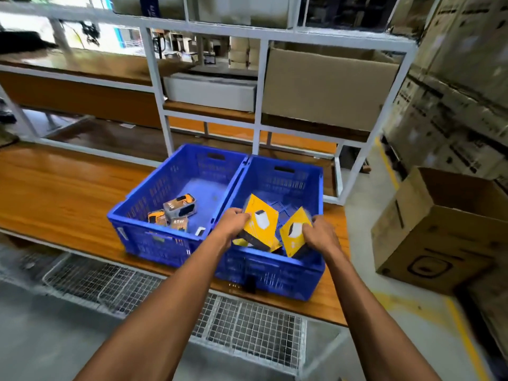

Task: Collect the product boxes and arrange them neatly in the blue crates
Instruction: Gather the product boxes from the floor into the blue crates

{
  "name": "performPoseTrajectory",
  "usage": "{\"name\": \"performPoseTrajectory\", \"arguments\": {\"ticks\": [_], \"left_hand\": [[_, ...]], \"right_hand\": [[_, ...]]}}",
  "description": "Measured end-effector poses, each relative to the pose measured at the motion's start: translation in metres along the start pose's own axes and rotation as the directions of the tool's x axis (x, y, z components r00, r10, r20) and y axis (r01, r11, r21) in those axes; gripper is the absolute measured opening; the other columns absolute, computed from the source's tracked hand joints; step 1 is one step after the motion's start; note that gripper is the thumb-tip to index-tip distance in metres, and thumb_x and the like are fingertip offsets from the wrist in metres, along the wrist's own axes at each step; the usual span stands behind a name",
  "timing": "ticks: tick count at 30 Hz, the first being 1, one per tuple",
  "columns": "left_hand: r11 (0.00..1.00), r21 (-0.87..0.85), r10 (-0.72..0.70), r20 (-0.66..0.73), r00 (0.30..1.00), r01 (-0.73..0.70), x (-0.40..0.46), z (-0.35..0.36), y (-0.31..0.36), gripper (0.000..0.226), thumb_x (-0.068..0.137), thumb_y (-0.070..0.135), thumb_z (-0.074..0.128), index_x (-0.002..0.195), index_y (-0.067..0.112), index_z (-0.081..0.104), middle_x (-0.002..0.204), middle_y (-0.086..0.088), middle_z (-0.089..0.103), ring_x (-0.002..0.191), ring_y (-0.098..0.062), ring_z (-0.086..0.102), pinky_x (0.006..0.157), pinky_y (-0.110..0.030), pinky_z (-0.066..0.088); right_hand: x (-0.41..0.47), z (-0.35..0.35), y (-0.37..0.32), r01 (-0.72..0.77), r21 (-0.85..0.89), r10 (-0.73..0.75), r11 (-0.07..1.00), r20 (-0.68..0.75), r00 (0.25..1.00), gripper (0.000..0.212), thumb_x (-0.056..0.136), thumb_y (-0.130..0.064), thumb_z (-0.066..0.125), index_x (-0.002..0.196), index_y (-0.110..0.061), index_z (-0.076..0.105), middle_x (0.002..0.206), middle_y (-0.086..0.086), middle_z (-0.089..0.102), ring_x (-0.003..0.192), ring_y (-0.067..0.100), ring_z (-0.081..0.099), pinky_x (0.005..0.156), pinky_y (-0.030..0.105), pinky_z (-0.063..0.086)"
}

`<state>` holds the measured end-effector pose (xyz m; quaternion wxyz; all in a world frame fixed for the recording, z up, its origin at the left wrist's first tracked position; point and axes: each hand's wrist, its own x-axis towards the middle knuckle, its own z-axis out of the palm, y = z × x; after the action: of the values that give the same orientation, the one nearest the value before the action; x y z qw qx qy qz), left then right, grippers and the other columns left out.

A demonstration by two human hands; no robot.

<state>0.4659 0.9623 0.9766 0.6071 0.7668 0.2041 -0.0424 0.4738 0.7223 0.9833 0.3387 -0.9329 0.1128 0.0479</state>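
Product boxes in yellow fill both hands over the right blue crate (277, 188). The left hand (233, 224) grips one yellow box (259, 221) by its left edge, tilted; the right hand (320, 235) grips a second yellow box (292, 233) just to its left, also tilted, the two boxes nearly touching. Left of the left hand, the other blue crate (165, 188) holds several small grey-and-orange boxes (176, 213). Both crates rest on a wooden bench (55, 188).

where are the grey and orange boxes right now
In the head view, the grey and orange boxes lie in the left blue crate, near its front.
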Motion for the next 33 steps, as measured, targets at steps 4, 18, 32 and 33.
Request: {"name": "performPoseTrajectory", "arguments": {"ticks": [4,18,32,33], "left_hand": [[0.867,0.493,0.062,0.038,0.997,-0.073,0.022,0.006,-0.004,0.028,0.094,0.011,0.051,0.074,0.015,0.032,0.070,-0.007,0.033,0.062,-0.023,0.029,0.056,-0.036,0.017],[0.886,0.412,0.182,0.113,0.977,-0.212,0.019,-0.031,-0.018,0.028,0.105,0.016,0.051,0.127,0.022,0.067,0.132,-0.005,0.067,0.107,-0.026,0.068,0.084,-0.041,0.057],[0.935,0.201,0.271,0.120,0.955,-0.291,-0.077,-0.043,-0.068,0.030,0.102,0.013,0.058,0.093,0.039,0.068,0.106,0.007,0.075,0.097,-0.020,0.071,0.091,-0.048,0.061],[0.937,0.191,0.272,0.120,0.955,-0.292,-0.087,-0.041,-0.074,0.029,0.101,0.012,0.058,0.093,0.037,0.069,0.105,0.007,0.076,0.097,-0.020,0.072,0.092,-0.046,0.060]], "right_hand": [[0.017,0.002,-0.007,0.086,-0.236,-0.105,0.968,-0.071,0.992,0.032,0.088,-0.024,0.050,0.102,-0.004,0.071,0.115,0.025,0.067,0.105,0.042,0.064,0.081,0.040,0.052],[0.017,0.048,-0.046,0.230,-0.240,-0.210,0.943,0.108,0.972,0.026,0.079,-0.005,0.058,0.098,-0.003,0.076,0.097,0.022,0.074,0.090,0.039,0.070,0.076,0.049,0.062],[-0.124,0.053,-0.011,0.225,-0.167,-0.240,0.960,-0.075,0.968,0.031,0.086,-0.007,0.054,0.103,-0.015,0.078,0.102,0.012,0.077,0.097,0.032,0.072,0.083,0.038,0.059],[-0.138,0.054,-0.004,0.220,-0.164,-0.237,0.962,-0.090,0.967,0.030,0.084,-0.009,0.054,0.101,-0.015,0.078,0.101,0.011,0.078,0.097,0.032,0.072,0.083,0.037,0.059]]}}
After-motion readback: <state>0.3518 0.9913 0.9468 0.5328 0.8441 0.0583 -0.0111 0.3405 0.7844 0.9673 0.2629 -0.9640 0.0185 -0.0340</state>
